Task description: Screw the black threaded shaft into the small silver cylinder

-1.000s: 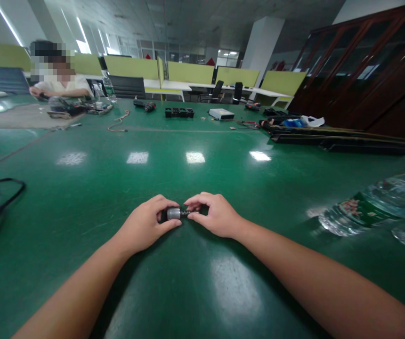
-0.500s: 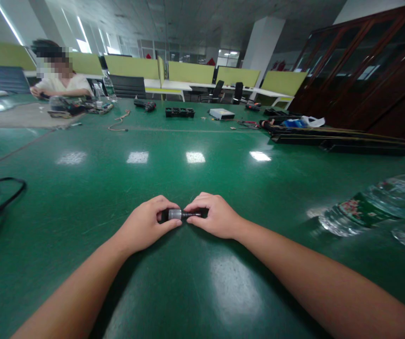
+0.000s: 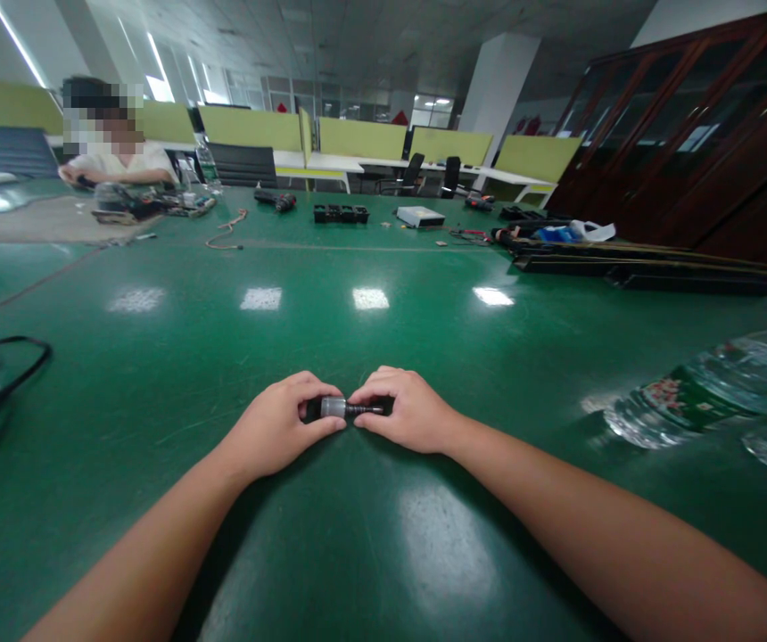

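Pinching a small metal cylinder [image 3: 332, 407] in your left hand [image 3: 281, 430], low over the table [image 3: 370, 294], your right hand [image 3: 402, 412] fingers gripped its dark shaft [image 3: 365, 409]; more shaft showed than a second earlier, apparently drawn outward

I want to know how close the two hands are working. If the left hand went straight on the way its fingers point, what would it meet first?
The left hand points rightward along the small metal cylinder it grips, so it would likely meet the right hand first, whose fingertips pinch the dark shaft sticking out of it.
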### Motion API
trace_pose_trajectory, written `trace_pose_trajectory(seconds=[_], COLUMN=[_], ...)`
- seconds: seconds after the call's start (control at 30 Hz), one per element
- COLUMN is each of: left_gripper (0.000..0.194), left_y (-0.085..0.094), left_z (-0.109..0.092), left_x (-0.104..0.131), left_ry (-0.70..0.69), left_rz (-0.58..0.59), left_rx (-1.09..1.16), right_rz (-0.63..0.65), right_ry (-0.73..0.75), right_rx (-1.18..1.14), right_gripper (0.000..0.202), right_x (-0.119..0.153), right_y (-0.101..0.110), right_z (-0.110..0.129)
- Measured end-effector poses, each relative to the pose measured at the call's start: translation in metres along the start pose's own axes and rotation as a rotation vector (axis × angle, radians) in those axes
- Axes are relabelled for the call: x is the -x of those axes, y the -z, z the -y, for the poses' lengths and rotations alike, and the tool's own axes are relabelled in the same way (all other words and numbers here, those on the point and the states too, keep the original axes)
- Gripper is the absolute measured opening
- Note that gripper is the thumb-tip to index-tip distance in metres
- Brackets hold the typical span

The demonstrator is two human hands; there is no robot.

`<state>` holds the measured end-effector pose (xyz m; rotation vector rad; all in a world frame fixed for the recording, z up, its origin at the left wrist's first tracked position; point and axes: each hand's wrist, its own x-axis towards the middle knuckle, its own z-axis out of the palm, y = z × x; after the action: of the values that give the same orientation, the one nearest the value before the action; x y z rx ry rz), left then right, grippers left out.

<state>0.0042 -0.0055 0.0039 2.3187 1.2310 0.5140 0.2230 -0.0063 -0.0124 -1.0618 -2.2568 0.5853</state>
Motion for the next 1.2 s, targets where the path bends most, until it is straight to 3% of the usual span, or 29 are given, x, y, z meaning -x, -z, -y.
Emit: trace_pose_trajectory(seconds=[1.2], left_gripper=[0.026], left_y=[-0.0006], left_z=[0.0029], left_x=[0.0003], left_ry=[0.01], left_rz=[0.013], left_rx=[0.019], right_rz=[-0.03], right_ry=[-0.048], right_rx=[0.019], right_gripper=[0.014], right_x=[0.0014], right_y=[0.0029], right_z=[0.004])
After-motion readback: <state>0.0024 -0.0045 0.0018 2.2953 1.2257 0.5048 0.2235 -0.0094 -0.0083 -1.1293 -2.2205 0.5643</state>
